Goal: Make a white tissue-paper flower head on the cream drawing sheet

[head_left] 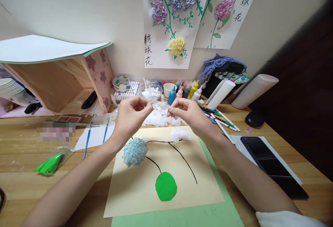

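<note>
My left hand (134, 114) is raised over the far edge of a cream sheet of paper (137, 192), thumb and fingers pinched together. Close by on the right, my right hand (186, 112) is pinched too, its fingertips apart from the left ones. Anything between either set of fingertips is too small to make out. Behind them lies a pile of white paper pieces (157, 116). The sheet carries a pale blue paper flower ball (135, 151), a flat green disc (165, 186) and thin black drawn lines. A few white squares (177, 135) rest near its top edge.
Paint bottles (171, 96), a bowl of white scraps (151, 92) and a paper cup (169, 90) stand behind. Pens (223, 121) and a black phone (270, 164) lie right. Brushes (87, 142) and green clay in a bag (50, 164) lie left. A green sheet (182, 216) is underneath.
</note>
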`<state>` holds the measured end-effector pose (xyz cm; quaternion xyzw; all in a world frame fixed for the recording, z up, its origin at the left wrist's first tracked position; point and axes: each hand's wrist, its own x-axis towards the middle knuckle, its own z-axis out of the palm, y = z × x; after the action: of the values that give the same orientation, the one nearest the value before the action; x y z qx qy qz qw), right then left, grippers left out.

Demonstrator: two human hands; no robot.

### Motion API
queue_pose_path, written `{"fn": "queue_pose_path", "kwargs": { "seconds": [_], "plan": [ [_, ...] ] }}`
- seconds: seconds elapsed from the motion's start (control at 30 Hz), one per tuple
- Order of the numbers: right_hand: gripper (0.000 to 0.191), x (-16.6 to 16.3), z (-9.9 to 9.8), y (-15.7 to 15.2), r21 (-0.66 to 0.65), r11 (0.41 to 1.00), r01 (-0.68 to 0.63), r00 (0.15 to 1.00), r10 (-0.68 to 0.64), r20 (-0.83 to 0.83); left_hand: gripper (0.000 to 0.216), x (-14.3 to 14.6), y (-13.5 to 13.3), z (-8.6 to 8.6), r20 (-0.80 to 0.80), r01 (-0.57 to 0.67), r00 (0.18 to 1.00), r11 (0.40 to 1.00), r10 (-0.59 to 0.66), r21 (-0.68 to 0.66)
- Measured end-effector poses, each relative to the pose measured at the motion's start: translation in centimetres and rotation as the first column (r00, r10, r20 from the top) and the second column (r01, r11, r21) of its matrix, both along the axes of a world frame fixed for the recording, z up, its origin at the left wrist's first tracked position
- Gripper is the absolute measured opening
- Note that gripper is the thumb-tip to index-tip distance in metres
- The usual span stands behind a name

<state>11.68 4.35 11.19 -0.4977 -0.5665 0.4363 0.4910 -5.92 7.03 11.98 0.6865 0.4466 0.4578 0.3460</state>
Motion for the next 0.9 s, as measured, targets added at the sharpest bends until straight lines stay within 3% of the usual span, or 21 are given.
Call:
{"fn": "queue_pose_path", "kwargs": {
  "seconds": [0.4, 0.6, 0.7, 0.8, 0.9],
  "plan": [
    [0.011, 0.7, -0.2, 0.5, -0.006, 0.999, 0.031, 0.999, -0.031, -0.026, 0.013, -0.4, 0.7, 0.3, -0.019, -0.061, 0.998, 0.998, 0.061, -0.008],
    [0.009, 2.1, -3.6, 3.3, -0.094, 0.989, 0.110, 0.987, -0.097, 0.131, 0.011, -0.6, 1.0, 0.2, -0.028, -0.072, 0.997, 0.997, 0.072, -0.015],
    [0.005, 2.5, -5.4, 4.0, -0.100, 0.988, 0.116, 0.940, -0.076, 0.332, 0.012, -0.5, 0.9, 0.2, -0.039, -0.065, 0.997, 0.998, 0.064, -0.027],
    [0.008, 2.0, -5.3, 3.4, 0.066, 0.976, 0.208, 0.869, -0.216, 0.445, 0.012, -0.4, 0.9, -0.1, -0.053, -0.043, 0.998, 0.998, 0.041, -0.039],
    [0.013, 0.6, -3.5, 1.7, 0.251, 0.955, 0.158, 0.920, -0.235, 0.314, 0.014, -0.3, 0.9, -0.6, -0.053, -0.010, 0.999, 0.999, 0.008, -0.033]
  ]
}}
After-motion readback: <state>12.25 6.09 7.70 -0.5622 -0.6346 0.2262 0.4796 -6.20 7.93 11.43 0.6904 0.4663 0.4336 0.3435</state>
